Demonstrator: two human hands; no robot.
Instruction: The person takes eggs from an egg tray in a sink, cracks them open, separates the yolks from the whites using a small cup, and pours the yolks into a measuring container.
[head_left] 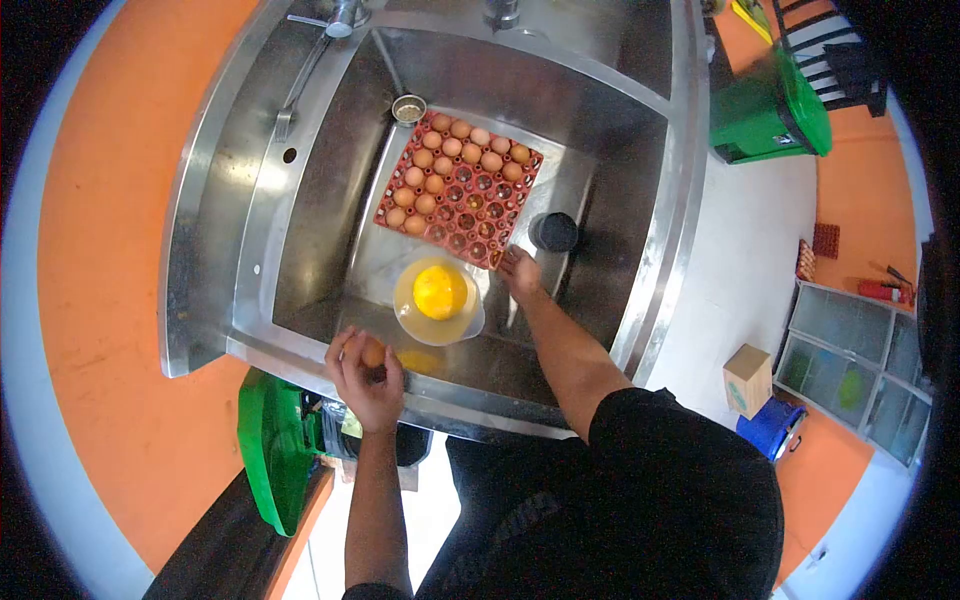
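Black shirt (640,510) nearest; left hand (367,380) clasped around an egg (374,353) at the sink rim (480,415); right hand (520,275) touching the corner of the egg tray (445,205) inside, grip unclear, near a yolk bowl (455,331).

An orange wall (120,250) curves down the left side, edged by a pale blue band (28,240); more orange wall (865,185) shows at the right. The whitish floor (728,265) is brightly lit. At the upper right, a green bin (765,112) stands near a black slatted rack (822,45). Farther down that side are a glass-paned cabinet (840,365), a cardboard box (748,382) and, just beside it, a blue container (770,428). Another green bin (272,450) shows at the lower left.
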